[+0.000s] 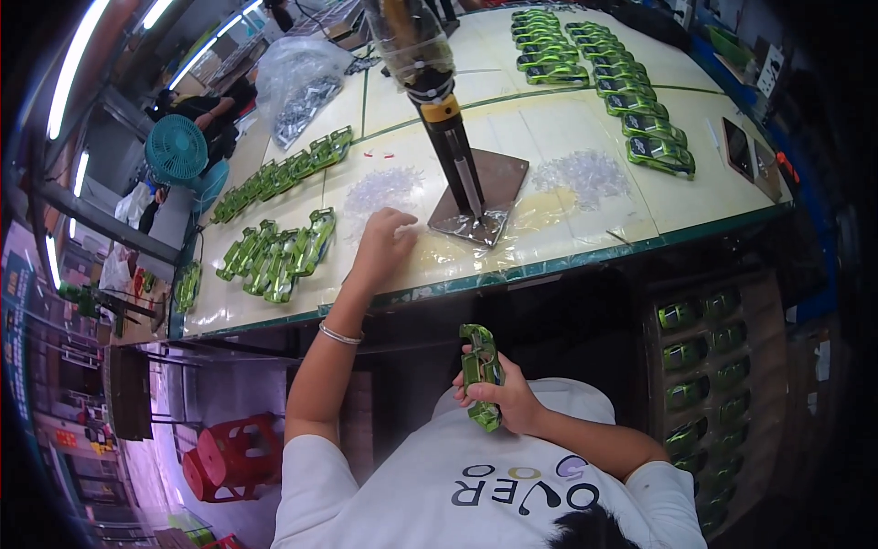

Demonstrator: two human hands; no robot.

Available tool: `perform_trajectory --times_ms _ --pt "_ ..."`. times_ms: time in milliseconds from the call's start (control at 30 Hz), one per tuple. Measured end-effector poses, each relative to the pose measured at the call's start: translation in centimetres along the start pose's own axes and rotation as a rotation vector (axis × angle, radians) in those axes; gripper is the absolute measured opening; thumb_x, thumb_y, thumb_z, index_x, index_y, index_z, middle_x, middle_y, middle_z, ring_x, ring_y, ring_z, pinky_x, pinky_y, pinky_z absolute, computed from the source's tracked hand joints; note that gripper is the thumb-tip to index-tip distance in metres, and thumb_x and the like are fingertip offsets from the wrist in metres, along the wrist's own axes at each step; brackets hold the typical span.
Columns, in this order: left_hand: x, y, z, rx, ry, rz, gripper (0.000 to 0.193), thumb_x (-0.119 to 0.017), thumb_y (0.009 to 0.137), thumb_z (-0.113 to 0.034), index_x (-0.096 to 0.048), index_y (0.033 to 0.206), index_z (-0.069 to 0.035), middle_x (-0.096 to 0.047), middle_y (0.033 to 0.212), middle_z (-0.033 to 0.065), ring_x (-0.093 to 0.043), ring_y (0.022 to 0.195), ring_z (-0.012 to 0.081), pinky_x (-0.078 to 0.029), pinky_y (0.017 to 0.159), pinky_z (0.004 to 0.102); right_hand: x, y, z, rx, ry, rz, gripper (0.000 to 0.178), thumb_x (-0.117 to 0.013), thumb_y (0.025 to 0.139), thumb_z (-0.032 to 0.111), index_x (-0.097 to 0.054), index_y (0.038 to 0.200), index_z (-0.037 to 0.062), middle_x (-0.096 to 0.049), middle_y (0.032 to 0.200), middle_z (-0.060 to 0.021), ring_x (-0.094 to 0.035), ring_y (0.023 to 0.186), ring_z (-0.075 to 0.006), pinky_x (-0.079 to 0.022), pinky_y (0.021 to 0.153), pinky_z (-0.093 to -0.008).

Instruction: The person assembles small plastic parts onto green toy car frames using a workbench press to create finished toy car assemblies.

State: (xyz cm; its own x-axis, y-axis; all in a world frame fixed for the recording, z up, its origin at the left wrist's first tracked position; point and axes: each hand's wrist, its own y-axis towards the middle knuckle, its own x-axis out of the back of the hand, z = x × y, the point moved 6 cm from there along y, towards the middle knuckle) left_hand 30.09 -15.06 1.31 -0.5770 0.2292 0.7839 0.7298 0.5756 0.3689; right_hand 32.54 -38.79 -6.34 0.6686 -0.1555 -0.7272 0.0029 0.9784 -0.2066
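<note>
My right hand point(508, 395) grips a shiny green toy car body shell point(483, 377) close to my chest, its hollow side partly turned up. My left hand point(386, 240), with a bangle on the wrist, rests at the near edge of a loose heap of small clear plastic parts point(382, 190) on the table. Its fingers are bent together at the tips; what they pinch, if anything, is too small to make out. Just right of that hand a black post tool point(462, 165) stands on a brown square plate point(503, 178).
Another heap of clear parts point(585, 178) lies right of the plate. Green car shells point(279, 261) sit in rows at left, with finished-looking cars point(654, 151) at far right. A tray of cars point(700, 389) stands low at right; red stools point(233, 457) and a fan point(176, 149) are left.
</note>
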Motion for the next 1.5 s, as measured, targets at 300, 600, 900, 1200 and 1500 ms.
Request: perform_trajectory --times_ms 300,600,900,1200,1500 --pt "-1.4 1.9 1.1 0.278 -0.131 0.355 0.007 -0.059 0.071 -0.006 -0.056 0.071 0.000 -0.054 0.067 0.0046 -0.049 0.057 0.0104 -0.042 0.053 0.0238 1.1 0.0 0.0 -0.009 -0.022 -0.046 0.065 -0.062 0.067 0.013 -0.028 0.121 0.0004 -0.051 0.088 -0.0143 -0.054 0.078 -0.0197 -0.047 0.069 -0.0308" --pt "-1.8 3.0 1.9 0.332 -0.082 0.524 0.008 -0.059 0.068 -0.006 -0.055 0.073 0.000 -0.054 0.064 0.0018 -0.048 0.058 0.0081 -0.041 0.053 0.0219 1.0 0.1 -0.1 -0.039 -0.023 -0.049 0.064 -0.061 0.068 0.012 -0.028 0.121 0.0001 -0.051 0.088 -0.0141 -0.054 0.079 -0.0192 -0.046 0.068 -0.0300" --pt "-2.5 3.0 1.7 0.410 -0.283 0.653 0.013 -0.060 0.066 -0.001 -0.057 0.079 0.000 -0.053 0.066 -0.0017 -0.048 0.060 0.0053 -0.039 0.056 0.0184 1.4 0.1 -0.4 -0.052 -0.028 -0.074 0.064 -0.061 0.068 0.012 -0.028 0.120 0.0002 -0.051 0.088 -0.0137 -0.054 0.078 -0.0186 -0.046 0.068 -0.0290" --pt "-2.1 2.9 1.5 0.374 -0.157 0.549 0.008 -0.060 0.065 -0.003 -0.055 0.070 -0.001 -0.052 0.063 -0.0006 -0.046 0.058 0.0066 -0.038 0.054 0.0206 1.7 0.0 -0.4 -0.041 -0.034 -0.089 0.063 -0.062 0.068 0.012 -0.028 0.120 0.0006 -0.051 0.088 -0.0131 -0.054 0.078 -0.0180 -0.046 0.067 -0.0284" --pt "-2.2 3.3 1.3 0.228 -0.138 0.461 0.010 -0.059 0.066 -0.004 -0.056 0.073 0.000 -0.050 0.061 -0.0008 -0.045 0.057 0.0065 -0.038 0.052 0.0207 1.6 0.0 -0.5 -0.040 -0.051 -0.077 0.063 -0.061 0.068 0.010 -0.028 0.120 0.0004 -0.051 0.088 -0.0127 -0.054 0.079 -0.0180 -0.046 0.067 -0.0282"
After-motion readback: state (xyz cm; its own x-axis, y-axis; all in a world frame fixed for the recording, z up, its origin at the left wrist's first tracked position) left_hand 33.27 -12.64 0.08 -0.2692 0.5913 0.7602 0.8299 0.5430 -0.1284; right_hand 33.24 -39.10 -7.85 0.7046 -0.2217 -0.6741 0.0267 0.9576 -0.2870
